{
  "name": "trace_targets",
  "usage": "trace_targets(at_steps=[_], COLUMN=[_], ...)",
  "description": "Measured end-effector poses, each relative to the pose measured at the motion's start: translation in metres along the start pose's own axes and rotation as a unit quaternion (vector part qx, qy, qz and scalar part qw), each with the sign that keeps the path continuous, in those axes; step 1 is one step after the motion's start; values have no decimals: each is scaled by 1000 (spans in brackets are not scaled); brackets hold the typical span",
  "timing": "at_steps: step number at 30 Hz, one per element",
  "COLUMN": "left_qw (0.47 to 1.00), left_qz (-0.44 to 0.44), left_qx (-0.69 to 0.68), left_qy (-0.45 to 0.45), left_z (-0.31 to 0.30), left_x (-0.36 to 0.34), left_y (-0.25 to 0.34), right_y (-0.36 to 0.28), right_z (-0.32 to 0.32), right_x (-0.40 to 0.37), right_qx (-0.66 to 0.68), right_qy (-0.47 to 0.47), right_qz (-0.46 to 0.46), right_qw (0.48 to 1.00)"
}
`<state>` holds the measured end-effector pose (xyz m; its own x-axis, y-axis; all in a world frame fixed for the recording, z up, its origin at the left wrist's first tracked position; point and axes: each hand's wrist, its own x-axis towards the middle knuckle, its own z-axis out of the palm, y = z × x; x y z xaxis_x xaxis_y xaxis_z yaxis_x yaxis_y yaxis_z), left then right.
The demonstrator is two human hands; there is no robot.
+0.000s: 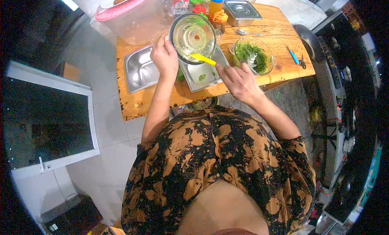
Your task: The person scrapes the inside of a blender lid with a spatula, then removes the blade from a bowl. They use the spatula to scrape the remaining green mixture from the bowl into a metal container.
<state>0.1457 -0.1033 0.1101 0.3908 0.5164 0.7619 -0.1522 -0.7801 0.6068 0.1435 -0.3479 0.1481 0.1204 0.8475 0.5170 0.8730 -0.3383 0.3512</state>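
Observation:
My left hand point(165, 57) grips a clear round lid or bowl point(194, 30) with a dark rim by its left side, tilted above the trays. Bits of green stick to its inner wall. In my right hand point(242, 83) is a yellow spatula point(206, 60), its tip against the lower inside of that clear piece. Below it lies a steel tray point(199, 87) with small green clumps in it. To the right stands a glass bowl point(235, 50) of chopped greens point(262, 64), with a chopper blade point(252, 57) among them.
Another steel tray point(142, 68) sits at the left. Along the back stand a pink-lidded plastic tub point(131, 28), several bottles and a lidded steel container point(242, 12). A spoon point(248, 33), a blue-handled tool point(293, 57) and scissors point(302, 62) lie on the wooden table point(283, 28).

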Motion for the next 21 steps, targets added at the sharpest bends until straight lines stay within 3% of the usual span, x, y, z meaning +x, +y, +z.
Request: trace_targets(at_steps=[2, 7, 9, 13, 21], left_qw=[1000, 999, 999, 999, 999], left_qz=[1, -41, 10, 3, -22], left_qx=[-1, -8, 0, -21, -24], left_qy=[5, -12, 34, 38, -12], left_z=[1, -7, -6, -6, -6], left_x=[0, 1, 1, 2, 2], left_y=[-2, 4, 1, 5, 7], right_y=[-1, 1, 2, 8, 11], right_z=[1, -5, -13, -25, 0], right_x=[-2, -7, -9, -7, -5], right_qx=[-1, 21, 17, 15, -6], right_qy=[-44, -35, -27, -30, -25], right_qz=[7, 3, 4, 13, 23], right_qw=[999, 999, 999, 999, 999])
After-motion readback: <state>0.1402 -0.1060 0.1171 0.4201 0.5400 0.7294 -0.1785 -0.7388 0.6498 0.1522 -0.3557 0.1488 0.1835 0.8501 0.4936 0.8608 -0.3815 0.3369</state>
